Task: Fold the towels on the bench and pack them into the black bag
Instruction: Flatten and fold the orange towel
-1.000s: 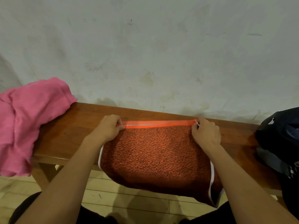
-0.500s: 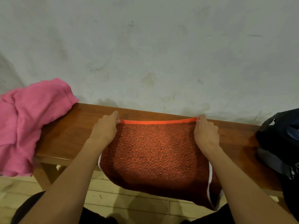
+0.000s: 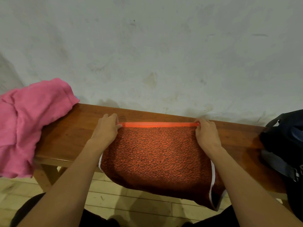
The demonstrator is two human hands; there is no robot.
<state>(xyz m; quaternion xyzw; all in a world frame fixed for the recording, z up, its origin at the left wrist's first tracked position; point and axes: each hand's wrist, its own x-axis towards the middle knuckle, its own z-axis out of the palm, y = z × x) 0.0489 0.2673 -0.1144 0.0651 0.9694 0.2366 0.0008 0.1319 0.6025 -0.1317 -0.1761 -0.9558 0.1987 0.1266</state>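
The orange towel (image 3: 157, 154) lies across the middle of the desk (image 3: 70, 136), its near part spilling over the front edge toward six o'clock and its bright border strip running from nine to three o'clock along the far side. We hold that strip at both ends: our left hand (image 3: 105, 130) has its fingers curled onto the nine o'clock corner, our right hand (image 3: 205, 134) pinches the three o'clock corner the same way. So the towel's long axis runs straight between our hands, and the body of the cloth lies toward six o'clock from both sets of fingers. We judge the next fold turns on that line, and neither hand is nearer; both sit level on the far edge. Out at nine o'clock the pink towel (image 3: 27, 125) is heaped, unfolded, over the desk's end. At three o'clock the black bag (image 3: 285, 140) sits on the desk, nearer our right hand.
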